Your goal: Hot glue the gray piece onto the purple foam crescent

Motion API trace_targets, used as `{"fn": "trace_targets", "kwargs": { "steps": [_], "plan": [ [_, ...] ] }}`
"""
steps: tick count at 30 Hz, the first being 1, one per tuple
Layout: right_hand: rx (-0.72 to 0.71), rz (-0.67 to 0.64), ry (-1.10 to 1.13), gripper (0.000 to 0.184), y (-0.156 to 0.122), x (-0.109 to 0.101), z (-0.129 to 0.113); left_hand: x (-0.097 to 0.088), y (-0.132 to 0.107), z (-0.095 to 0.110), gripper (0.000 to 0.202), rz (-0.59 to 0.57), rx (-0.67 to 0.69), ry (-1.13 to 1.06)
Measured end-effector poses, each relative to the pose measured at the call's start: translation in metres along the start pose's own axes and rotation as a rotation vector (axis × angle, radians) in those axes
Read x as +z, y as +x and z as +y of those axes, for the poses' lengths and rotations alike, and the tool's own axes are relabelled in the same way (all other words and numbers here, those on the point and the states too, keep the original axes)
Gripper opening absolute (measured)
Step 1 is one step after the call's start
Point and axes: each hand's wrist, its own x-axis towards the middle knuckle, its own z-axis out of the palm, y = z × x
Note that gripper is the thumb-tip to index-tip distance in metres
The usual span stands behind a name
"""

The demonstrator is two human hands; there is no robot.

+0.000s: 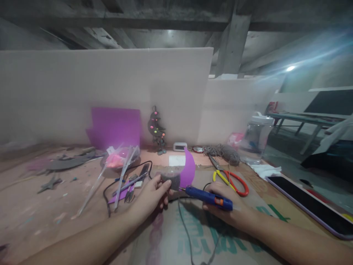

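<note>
A white partition board point(110, 92) is seen behind the bench. A cardboard sheet point(193, 235) is spread under the arms, and its teal print is too blurred to be read. Purple foam sheets point(116, 127) are leaned on the board. A dark phone point(309, 202) is laid far right, and red-and-yellow scissors point(230, 178) lie just beyond the right hand point(223, 209). That hand is wrapped around a blue glue gun point(209, 198). The nozzle is held at a grey glittery piece point(171, 178), which is backed by a purple crescent point(189, 171) and pinched between the fingertips of the left hand point(150, 197), just above the cardboard.

1. Crescent piece point(188, 170) left of glue gun point(209, 198); scissors point(230, 178) on the worktop point(41, 217) just behind
2. Phone point(311, 204) right of the scissors, jar point(255, 138) behind
3. Ornament point(157, 129) at the back, sheet point(116, 127) to its left
</note>
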Motion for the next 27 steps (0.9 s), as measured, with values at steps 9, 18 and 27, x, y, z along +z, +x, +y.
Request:
{"fn": "trace_targets", "kwargs": {
  "steps": [9,18,27],
  "plan": [
    [-0.142,0.024,0.238,0.033,-0.0072,-0.0048,-0.0031,-0.0031,0.0053,-0.0051,0.037,-0.097,-0.023,0.060],
    [-0.149,-0.069,0.260,0.036,-0.0052,-0.0070,-0.0070,-0.0042,0.0061,-0.0073,0.043,-0.143,-0.042,0.100],
    [-0.118,-0.056,0.253,0.032,-0.0074,-0.0041,-0.0023,-0.0004,-0.0015,-0.0013,0.041,-0.111,-0.047,0.114]
  ]
}}
